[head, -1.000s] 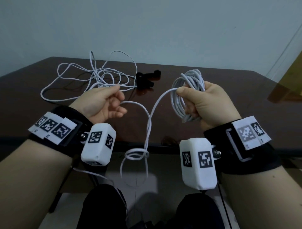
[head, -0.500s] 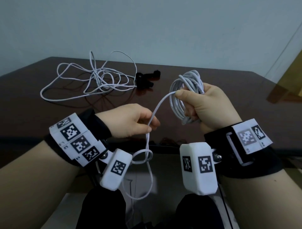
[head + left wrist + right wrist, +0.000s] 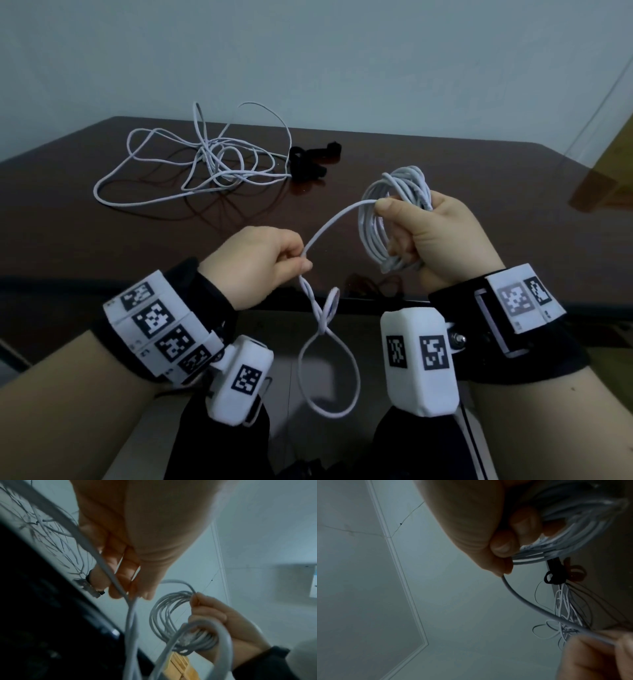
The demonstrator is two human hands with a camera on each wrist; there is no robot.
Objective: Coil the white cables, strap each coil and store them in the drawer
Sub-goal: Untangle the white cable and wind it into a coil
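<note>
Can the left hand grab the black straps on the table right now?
Probably not yet: the left hand is pinching the white cable, and the black straps lie farther back on the table.

The left hand (image 3: 260, 263) has been drawn back from the far tangle toward the near table edge and is now pinched on the free run of cable (image 3: 337, 221), just left of the coil (image 3: 390, 219). The run has been pulled shorter and straighter between the hands. The slack below has been twisted tighter, and a loop (image 3: 329, 377) is now hung lower. The coil has been tilted slightly in the right hand (image 3: 442, 240).
</note>
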